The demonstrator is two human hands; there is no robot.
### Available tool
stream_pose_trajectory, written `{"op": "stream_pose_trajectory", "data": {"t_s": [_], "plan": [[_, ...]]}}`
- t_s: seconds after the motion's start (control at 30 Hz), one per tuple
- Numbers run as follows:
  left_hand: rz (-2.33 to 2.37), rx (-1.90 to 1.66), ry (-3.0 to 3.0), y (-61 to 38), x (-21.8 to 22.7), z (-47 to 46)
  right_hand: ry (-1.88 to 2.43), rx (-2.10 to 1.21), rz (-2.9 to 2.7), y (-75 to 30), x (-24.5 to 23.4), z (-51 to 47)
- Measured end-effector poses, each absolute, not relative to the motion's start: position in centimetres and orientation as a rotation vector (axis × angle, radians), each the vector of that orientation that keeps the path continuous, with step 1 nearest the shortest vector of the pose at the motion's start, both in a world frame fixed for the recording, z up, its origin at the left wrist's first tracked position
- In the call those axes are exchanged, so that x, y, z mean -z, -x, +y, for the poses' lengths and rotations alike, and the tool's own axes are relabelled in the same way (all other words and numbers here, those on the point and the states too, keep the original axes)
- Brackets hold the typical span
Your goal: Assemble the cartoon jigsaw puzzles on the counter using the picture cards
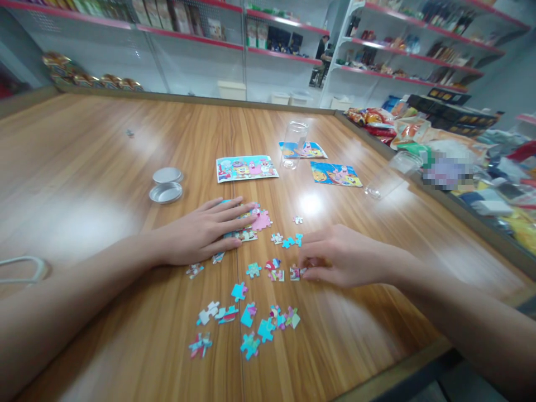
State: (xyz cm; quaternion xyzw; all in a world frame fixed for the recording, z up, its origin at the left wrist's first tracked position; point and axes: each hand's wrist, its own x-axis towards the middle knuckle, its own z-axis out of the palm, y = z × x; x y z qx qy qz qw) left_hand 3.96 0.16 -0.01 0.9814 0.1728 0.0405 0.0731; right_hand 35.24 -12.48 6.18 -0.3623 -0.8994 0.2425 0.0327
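My left hand [205, 228] lies flat with its fingers stretched over a joined section of jigsaw puzzle [262, 219], hiding much of it. Thumb and fingers of my right hand [335, 254] are pinched at the edge of a purple-and-white puzzle piece [295, 272], which still seems to rest on the table. Close by lie a red-and-blue piece [273, 263], a light-blue piece [253, 270] and several others. Nearer to me is a scatter of loose pieces, among them a blue one [266, 329]. A printed cartoon picture [247, 169] lies beyond my left hand.
Two round metal lids [166, 192] sit at the left. A clear plastic jar [295, 142] stands at the back; another clear jar [393, 174] lies tipped at the right. Two more picture sheets [336, 174] are near them. Packaged goods [419, 131] crowd the right side. One stray piece [129, 133] lies far left.
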Motion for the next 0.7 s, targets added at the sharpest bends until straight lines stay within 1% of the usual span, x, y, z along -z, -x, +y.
{"op": "stream_pose_trajectory", "data": {"t_s": [0.37, 0.5, 0.7], "plan": [[0.581, -0.057, -2.876, -3.9, -0.6, -0.3, 0.815, -0.736, -2.893, -32.6, -5.5, -14.7], [0.539, -0.077, -2.851, -3.7, -1.1, -0.3, 0.841, -0.729, -2.933, -32.4, -5.6, -14.8], [0.459, -0.099, -2.827, -3.5, -1.1, -0.1, 1.049, -0.795, -2.903, -32.3, -6.0, -15.0]]}}
